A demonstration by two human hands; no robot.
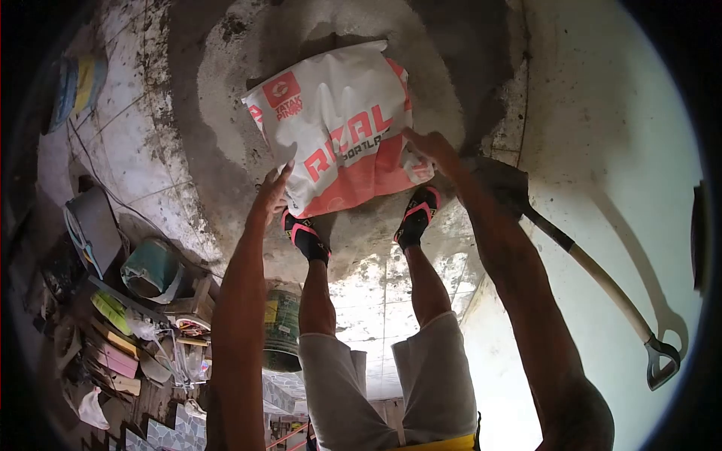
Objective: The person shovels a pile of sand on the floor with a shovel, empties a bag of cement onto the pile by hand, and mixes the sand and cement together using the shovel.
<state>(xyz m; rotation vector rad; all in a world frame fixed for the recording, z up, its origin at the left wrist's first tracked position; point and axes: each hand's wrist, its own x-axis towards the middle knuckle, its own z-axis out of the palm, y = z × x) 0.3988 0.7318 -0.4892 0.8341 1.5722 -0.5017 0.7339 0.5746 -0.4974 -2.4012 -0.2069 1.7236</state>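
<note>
A large white and red cement bag (pixel 338 113) with printed lettering lies on the grey, powdery floor in front of my feet. At its lower left corner is my left hand (pixel 278 192), fingers closed on the bag's edge. My right hand (pixel 430 150) grips the bag's right side near the lower corner, and the bag's material is crumpled there. The undersides of both corners are hidden.
A shovel (pixel 605 284) with a wooden shaft leans by the pale wall at right. A green bucket (pixel 281 331) stands behind my left leg. Another bucket (pixel 150 269), a blue container (pixel 75 90), a cable and piled clutter are at left. My sandalled feet flank the bag's lower edge.
</note>
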